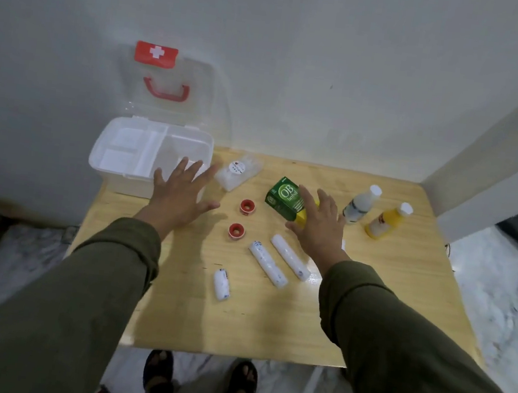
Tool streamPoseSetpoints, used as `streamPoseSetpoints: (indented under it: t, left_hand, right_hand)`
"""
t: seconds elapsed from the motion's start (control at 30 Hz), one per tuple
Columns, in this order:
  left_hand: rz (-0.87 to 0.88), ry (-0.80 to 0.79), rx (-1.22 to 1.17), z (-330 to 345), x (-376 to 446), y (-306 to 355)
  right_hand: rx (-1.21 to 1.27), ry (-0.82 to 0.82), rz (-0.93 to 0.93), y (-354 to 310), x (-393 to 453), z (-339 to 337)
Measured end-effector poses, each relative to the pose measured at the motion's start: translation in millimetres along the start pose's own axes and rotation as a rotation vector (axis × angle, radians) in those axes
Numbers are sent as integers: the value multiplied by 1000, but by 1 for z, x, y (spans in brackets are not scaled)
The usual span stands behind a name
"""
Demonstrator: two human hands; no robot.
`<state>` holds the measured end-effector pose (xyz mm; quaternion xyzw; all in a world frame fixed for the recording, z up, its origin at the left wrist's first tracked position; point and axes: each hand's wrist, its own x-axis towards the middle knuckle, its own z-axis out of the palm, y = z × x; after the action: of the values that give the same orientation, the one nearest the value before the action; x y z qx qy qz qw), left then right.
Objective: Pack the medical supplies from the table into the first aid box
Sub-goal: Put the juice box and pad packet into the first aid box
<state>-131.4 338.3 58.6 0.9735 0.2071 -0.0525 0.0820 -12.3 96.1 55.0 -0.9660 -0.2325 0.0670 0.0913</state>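
The white first aid box (129,177) stands open at the table's far left, its clear lid (166,87) leaning on the wall. My left hand (183,193) hovers open in front of the box, holding nothing. My right hand (320,220) is spread open over the near end of a green and yellow carton (283,199). Two red tape rolls (246,207) (235,231) lie between my hands. Two long white bandage rolls (267,264) (291,257) and a short one (221,285) lie nearer me. A clear packet (238,171) lies beside the box.
A white bottle (361,204) and a yellow bottle (385,220) lie at the table's far right. The wooden table (235,324) stands against a white wall, with a pillar at the right. My feet show below the near edge.
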Motion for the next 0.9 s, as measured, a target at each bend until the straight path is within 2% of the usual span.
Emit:
streamPoseSetpoints:
  t: [0.17, 0.43, 0.7, 0.9]
  left_hand:
    - [-17, 15, 22, 3, 1, 2]
    - [-43, 4, 19, 1, 1, 5]
    - [0, 47, -116, -11, -3, 3]
    - [47, 79, -171, -43, 6, -29]
  right_hand:
    - [66, -44, 54, 18, 10, 10]
    - [168, -22, -14, 20, 22, 9]
    - [452, 224, -190, -7, 49, -58]
    - [519, 295, -267, -60, 47, -97]
